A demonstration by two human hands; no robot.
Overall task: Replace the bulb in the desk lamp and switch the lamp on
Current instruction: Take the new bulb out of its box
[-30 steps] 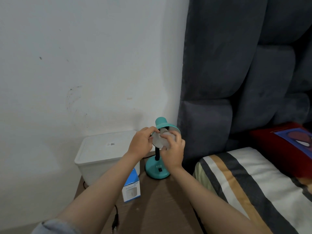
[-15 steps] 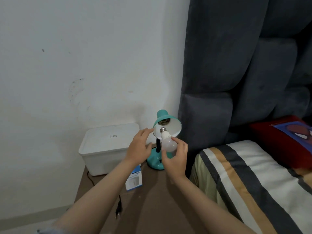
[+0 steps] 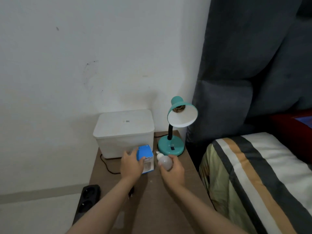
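Cradling one frosted bulb [image 3: 165, 162] in curled fingers, the right hand [image 3: 172, 171] hovers over the nightstand [image 3: 168, 208], the bulb's long axis tilted and its screw cap aimed up-left. Just left of that grip, the left hand [image 3: 131, 164] clasps one blue box [image 3: 145, 157], with one white bin [image 3: 124, 132] beyond. One teal lamp [image 3: 171, 146] stands just behind the bulb, its socket [image 3: 179, 108] bare.

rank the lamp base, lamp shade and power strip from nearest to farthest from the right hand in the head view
From the right hand:
1. lamp base, just beyond it on the table.
2. lamp shade, higher up, behind the base.
3. power strip, far left, off the table edge.
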